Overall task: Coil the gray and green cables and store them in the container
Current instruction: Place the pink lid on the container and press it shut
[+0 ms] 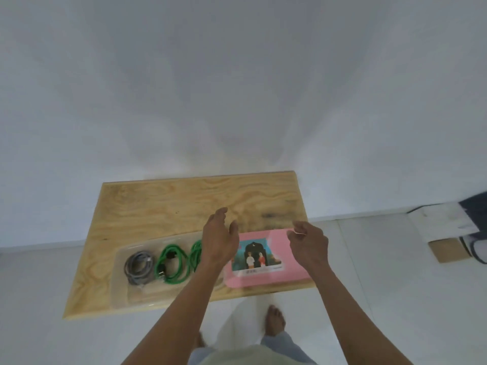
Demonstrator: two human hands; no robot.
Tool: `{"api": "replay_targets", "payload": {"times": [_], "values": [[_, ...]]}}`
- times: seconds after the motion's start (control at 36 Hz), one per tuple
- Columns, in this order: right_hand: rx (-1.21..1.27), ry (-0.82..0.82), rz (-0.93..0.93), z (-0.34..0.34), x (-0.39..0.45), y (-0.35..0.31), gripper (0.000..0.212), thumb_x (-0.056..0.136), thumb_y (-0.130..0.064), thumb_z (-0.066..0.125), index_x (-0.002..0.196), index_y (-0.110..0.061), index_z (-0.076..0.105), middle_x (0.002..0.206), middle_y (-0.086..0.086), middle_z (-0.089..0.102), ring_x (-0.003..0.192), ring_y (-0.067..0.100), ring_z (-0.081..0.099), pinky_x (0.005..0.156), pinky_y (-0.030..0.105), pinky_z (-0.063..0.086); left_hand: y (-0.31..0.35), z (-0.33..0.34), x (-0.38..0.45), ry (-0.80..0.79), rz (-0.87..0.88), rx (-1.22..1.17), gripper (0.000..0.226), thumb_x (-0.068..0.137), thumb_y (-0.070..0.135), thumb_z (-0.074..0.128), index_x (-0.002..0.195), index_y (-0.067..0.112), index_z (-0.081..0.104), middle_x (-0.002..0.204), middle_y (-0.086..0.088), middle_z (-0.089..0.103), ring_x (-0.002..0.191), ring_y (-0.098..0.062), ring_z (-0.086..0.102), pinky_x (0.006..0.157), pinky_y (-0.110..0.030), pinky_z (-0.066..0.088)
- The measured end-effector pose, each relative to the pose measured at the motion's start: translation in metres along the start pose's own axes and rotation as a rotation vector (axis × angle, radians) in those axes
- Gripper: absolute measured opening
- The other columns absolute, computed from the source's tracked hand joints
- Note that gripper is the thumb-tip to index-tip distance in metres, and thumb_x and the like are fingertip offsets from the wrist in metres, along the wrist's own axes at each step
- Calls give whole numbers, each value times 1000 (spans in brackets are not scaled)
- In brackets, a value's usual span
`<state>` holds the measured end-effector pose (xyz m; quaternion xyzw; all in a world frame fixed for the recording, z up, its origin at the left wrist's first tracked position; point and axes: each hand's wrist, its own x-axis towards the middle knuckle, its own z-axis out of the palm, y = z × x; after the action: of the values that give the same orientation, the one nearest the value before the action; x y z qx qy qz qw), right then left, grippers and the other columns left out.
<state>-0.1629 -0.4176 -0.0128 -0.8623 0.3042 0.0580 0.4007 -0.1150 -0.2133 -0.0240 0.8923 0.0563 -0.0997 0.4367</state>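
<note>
Lower left of frame: clear container on the bench, holding one gray cable already coiled at its left end, and green cable in loops beside it. Two green bundles countable, a second green coil partly hidden behind the left hand (possibly one long cable, cannot tell). One pink lid just right of the container.

Both hands above the bench, holding nothing: left spread and relaxed, right hand with fingers loosely curled over the lid.

Likely light, limp, springy cables, prone to uncoiling; best gripped across the whole bundle, pinching all loops together, plugs tucked inside. Container wall probably thin and flexible, so steady with the other hand.
</note>
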Motion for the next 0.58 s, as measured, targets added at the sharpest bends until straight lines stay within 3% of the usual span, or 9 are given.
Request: {"api": "replay_targets", "payload": {"times": [0.08,0.25,0.36,0.47,0.58], "values": [[-65,-62,21,-10,22,30,36,93,-22,63,129,-16,61,128,6,65,108,19,64,90,19,39,7,38,-1,-77,-86,52,53,98,27,59,146,11,42,141,-16,53,127,-31,52,103,-42,45],[-161,-183,6,-11,47,76,55,92,-20,63,144,-18,47,145,7,48,130,24,51,108,31,39,-4,88,-4,-129,-310,236,67,94,33,60,149,7,32,152,-20,35,139,-38,36,110,-50,38],[-276,-285,3,-6,58,99,65,94,-25,58,153,-24,30,158,5,30,143,28,31,112,39,36,-13,111,-11,-161,-360,334,77,89,38,68,148,7,29,152,-20,25,142,-40,24,115,-52,29],[-324,-366,-60,-2,60,110,68,94,-30,54,154,-21,24,160,4,24,144,30,26,113,40,35,-19,125,-13,-186,-426,440,92,86,49,70,154,15,19,162,-14,8,150,-40,8,118,-53,24],[-305,-336,-55,-2,61,119,69,93,-28,55,154,-18,22,160,4,23,142,30,29,107,40,41,-18,135,-14,-156,-381,516,90,85,51,70,153,16,23,161,-17,14,149,-40,12,119,-52,21]]}}
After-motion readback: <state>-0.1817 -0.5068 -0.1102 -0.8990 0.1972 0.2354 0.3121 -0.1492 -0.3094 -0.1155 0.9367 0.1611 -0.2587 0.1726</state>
